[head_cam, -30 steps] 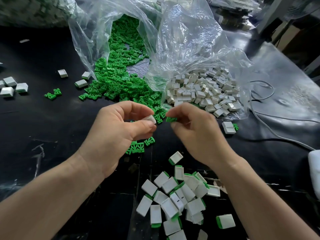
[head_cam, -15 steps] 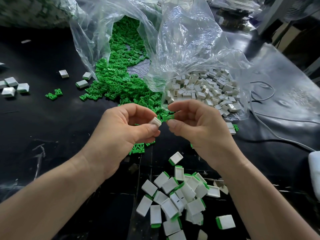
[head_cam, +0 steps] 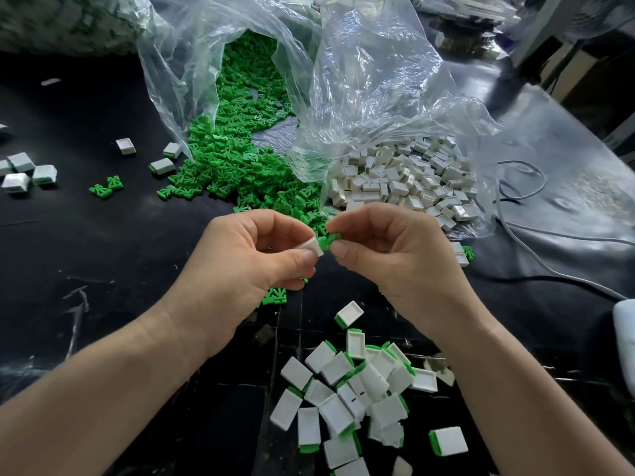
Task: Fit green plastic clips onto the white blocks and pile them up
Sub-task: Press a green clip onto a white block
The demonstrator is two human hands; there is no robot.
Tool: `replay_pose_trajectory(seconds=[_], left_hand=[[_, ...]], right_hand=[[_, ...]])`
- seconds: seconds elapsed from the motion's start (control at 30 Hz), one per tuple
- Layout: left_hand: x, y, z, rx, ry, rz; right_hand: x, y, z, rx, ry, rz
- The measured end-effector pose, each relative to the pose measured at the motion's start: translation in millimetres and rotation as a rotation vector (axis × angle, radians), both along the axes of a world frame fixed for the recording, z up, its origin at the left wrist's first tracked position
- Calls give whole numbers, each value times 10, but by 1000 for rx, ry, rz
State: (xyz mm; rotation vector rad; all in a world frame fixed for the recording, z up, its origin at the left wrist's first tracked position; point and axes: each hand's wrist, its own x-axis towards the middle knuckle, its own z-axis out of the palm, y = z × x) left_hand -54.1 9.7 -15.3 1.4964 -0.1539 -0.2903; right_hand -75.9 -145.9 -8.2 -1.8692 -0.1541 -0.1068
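Observation:
My left hand (head_cam: 240, 266) pinches a white block (head_cam: 311, 247) between thumb and forefinger above the black table. My right hand (head_cam: 395, 259) pinches a green clip (head_cam: 328, 240) whose end touches the block's edge. Behind the hands, a clear bag spills a heap of green clips (head_cam: 240, 156), and a second bag holds a heap of white blocks (head_cam: 405, 180). Near the front edge lies a pile of fitted blocks (head_cam: 357, 389), white with green ends.
Loose fitted blocks (head_cam: 27, 171) and two green clips (head_cam: 104, 188) lie at the left. More clips (head_cam: 275, 297) sit under my left hand. Grey cables (head_cam: 549, 235) run along the right, and a white object (head_cam: 625, 334) sits at the right edge.
Both hands rose slightly and came together. The green clip in my right hand now meets the white block in my left hand; a second ago they were a little apart.

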Motion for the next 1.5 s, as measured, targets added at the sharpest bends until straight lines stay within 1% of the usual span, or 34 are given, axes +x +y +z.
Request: replay_pose_trajectory(seconds=[0.13,0.27,0.33,0.43,0.63,0.9,1.1,1.23,1.27,1.33,1.43,1.5], left_hand=[[-4,0,-3,16,0,-11],[-17,-6,20,-13,0,-8],[-25,-8,34,-21,-4,-12],[-25,-4,40,-20,-6,-11],[-20,11,19,9,-27,6],[-12,45,49,46,-69,-10],[-12,70,90,189,-179,-68],[-17,99,101,310,-267,-127],[-17,102,107,305,-259,-139],[-14,92,117,211,-201,-133],[5,61,117,-1,-100,-84],[7,53,110,-90,-81,-73]], right_hand=[[-18,20,-2,-18,2,14],[-17,-1,14,67,42,22],[-18,3,14,69,90,21],[-18,26,-12,-37,122,35],[-26,33,-46,-262,58,26],[-32,4,11,-300,75,103],[-67,35,23,-426,8,134],[-85,49,15,-549,-33,168],[-85,49,11,-545,-28,167],[-78,37,7,-475,-12,146],[-66,1,50,-248,71,132],[-60,-32,74,-87,181,143]])
